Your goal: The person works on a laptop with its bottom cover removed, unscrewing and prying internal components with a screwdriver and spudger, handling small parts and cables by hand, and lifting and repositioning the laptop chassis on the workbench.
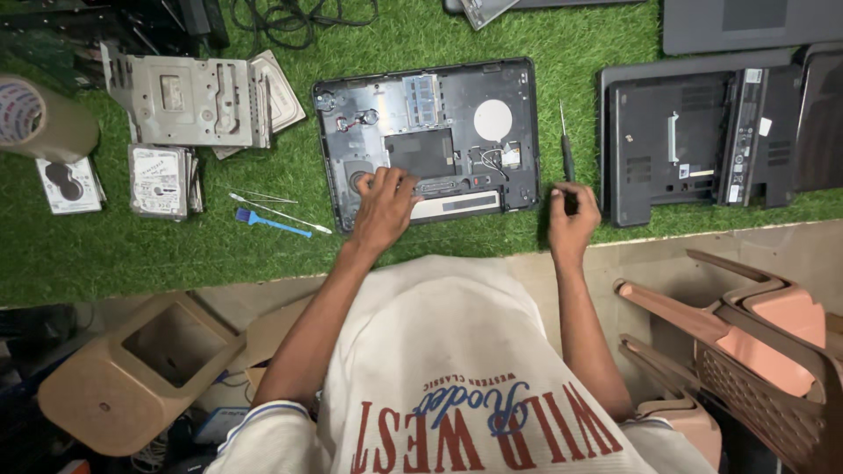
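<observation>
An opened laptop base lies upside down on green artificial turf, its cover off and inner parts showing. My left hand rests flat on its near left corner, fingers spread, holding nothing. To the laptop's right, my right hand grips the dark handle of a thin screwdriver, whose shaft points away from me over the turf.
A second laptop base lies at the right, more laptops behind it. Hard drives, metal brackets, a tape roll, a blue brush and tweezers sit at the left. Plastic chairs and a stool stand below the table edge.
</observation>
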Tool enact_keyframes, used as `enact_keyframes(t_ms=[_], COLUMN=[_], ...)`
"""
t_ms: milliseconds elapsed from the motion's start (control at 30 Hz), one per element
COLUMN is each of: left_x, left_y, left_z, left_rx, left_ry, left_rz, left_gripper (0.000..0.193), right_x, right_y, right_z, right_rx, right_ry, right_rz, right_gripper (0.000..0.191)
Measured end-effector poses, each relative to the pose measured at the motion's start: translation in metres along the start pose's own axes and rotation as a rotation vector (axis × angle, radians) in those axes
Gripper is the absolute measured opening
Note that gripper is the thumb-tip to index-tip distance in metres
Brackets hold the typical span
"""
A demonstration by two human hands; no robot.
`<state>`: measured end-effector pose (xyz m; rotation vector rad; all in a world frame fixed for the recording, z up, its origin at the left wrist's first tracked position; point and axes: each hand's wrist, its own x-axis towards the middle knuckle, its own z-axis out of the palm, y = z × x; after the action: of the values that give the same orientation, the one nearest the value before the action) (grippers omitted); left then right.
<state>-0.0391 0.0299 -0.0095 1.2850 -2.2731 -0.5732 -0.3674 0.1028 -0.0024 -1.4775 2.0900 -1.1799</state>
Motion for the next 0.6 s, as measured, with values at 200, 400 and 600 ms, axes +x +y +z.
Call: enact_keyframes(t_ms=[200,400,600], left_x=[-0.001,0.002,0.004], left_y=[-0.002,0.0,0.002], left_z=[0.002,0.002,-0.004], left_rx=[-0.037,-0.023,-0.164], left_ry=[-0.014,-0.022,0.093], left_rz=[-0.018,-0.022,-0.068], left_gripper=[0.034,0.034,0.029], right_x=[-0.003,-0.003,-0.001], right_y=[0.005,0.0,-0.009], right_z=[-0.001,-0.001,-0.002], right_rx=[0.029,-0.018,-0.182], right_ry=[-0.023,-0.053,0.054], right_rz=[0.07,0.021,-0.111], right_gripper=[0.01,0.011,0.017])
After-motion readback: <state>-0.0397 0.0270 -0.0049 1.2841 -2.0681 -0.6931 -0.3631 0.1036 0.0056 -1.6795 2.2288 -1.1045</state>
